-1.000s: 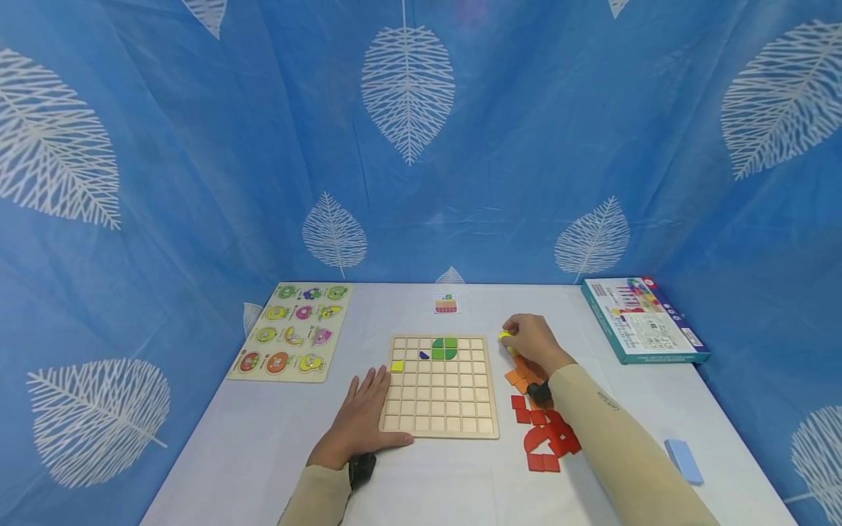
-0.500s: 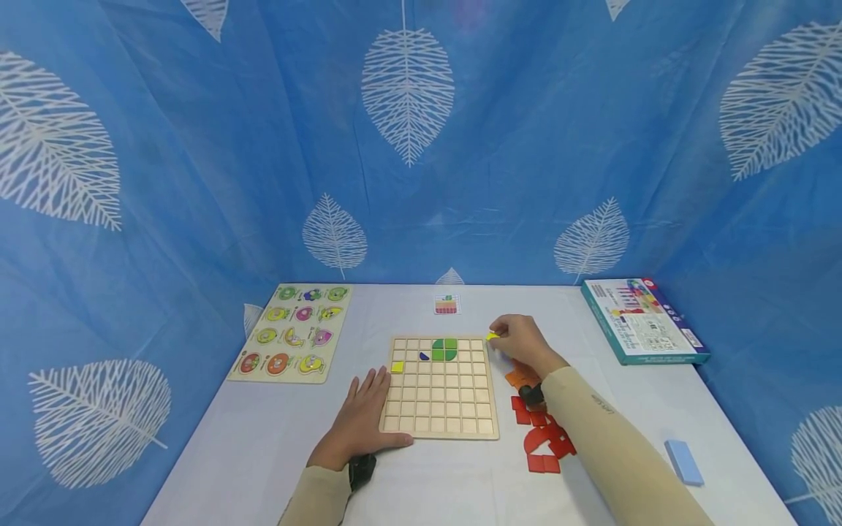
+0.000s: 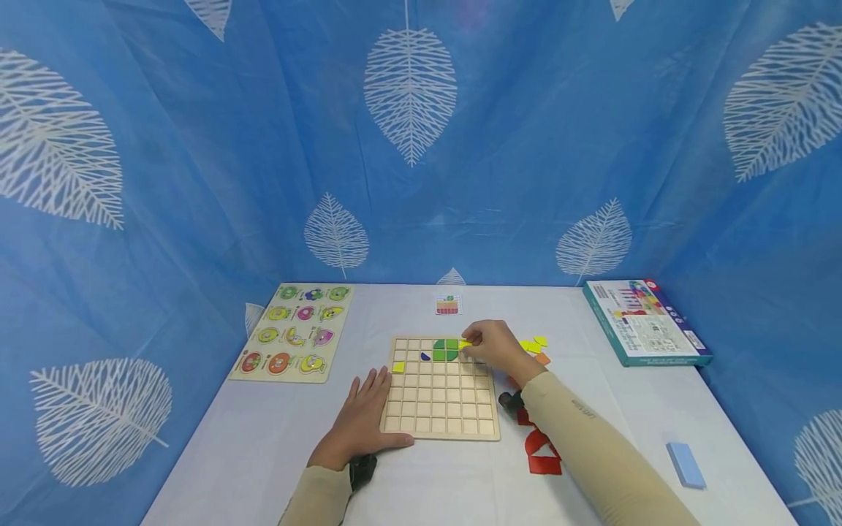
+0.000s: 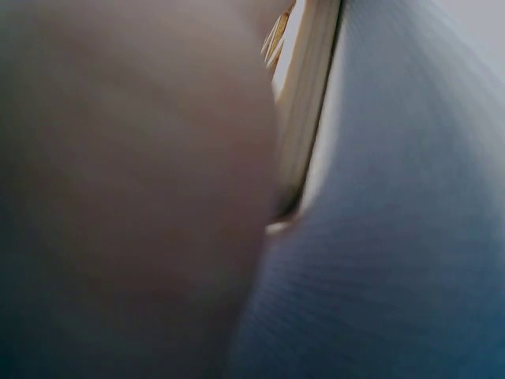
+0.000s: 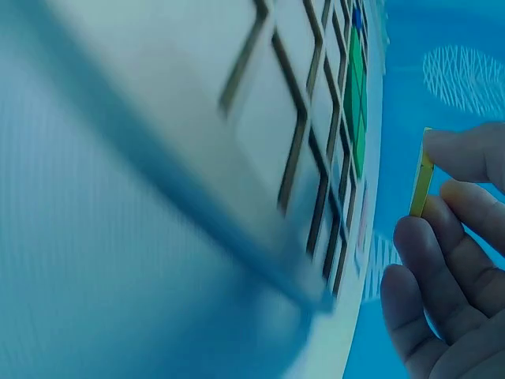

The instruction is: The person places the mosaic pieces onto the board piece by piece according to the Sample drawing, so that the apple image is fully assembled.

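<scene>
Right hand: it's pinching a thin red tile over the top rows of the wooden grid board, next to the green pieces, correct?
Not quite: the thin tile pinched by the right hand is yellow, not red, as the right wrist view shows plainly. The rest holds: it is over the top rows of the wooden grid board, beside the green pieces.

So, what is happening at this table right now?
A person is filling a wooden grid board with coloured tiles. The right hand pinches a yellow tile over the board's top rows, beside the green tiles. The left hand rests flat against the board's left edge. Loose red tiles lie to the right.
</scene>
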`<state>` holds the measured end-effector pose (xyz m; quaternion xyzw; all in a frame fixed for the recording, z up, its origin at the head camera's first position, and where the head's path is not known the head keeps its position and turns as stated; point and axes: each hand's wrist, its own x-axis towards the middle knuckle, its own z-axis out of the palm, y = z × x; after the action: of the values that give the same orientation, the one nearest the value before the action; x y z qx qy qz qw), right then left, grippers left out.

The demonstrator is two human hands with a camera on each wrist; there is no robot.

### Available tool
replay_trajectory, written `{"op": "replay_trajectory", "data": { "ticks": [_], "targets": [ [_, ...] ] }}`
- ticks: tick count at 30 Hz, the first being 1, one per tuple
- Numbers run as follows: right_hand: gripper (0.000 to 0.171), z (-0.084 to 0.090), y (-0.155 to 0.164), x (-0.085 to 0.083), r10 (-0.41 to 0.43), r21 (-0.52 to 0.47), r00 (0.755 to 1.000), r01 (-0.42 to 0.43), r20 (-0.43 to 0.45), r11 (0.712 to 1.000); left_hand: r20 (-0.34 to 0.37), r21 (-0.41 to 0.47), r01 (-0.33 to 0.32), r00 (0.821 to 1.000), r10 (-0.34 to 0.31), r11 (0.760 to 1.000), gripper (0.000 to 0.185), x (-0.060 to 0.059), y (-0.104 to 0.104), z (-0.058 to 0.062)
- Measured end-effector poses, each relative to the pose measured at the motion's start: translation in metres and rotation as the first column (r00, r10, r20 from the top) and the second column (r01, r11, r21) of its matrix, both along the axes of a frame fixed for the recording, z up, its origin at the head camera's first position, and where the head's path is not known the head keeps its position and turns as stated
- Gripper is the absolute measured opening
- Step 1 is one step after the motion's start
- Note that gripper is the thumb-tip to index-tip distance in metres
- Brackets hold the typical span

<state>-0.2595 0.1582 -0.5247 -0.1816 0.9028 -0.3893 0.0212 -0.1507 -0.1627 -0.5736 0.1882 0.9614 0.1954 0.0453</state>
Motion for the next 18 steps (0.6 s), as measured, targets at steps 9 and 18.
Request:
{"op": "replay_trajectory", "data": {
  "ticks": [9, 18],
  "targets": [
    [0.023, -0.005, -0.028, 0.005, 0.102, 0.002, 0.995, -0.102, -0.019, 0.995, 0.004, -0.005, 0.000, 1.000, 0.000, 1.000, 0.136, 0.000, 0.001, 0.001],
    [0.021, -0.008, -0.055, 0.007, 0.195, -0.010, 0.980, -0.195, -0.031, 0.981, 0.000, -0.014, 0.007, 1.000, -0.007, 1.000, 0.137, 0.000, -0.001, 0.000]
  ]
}}
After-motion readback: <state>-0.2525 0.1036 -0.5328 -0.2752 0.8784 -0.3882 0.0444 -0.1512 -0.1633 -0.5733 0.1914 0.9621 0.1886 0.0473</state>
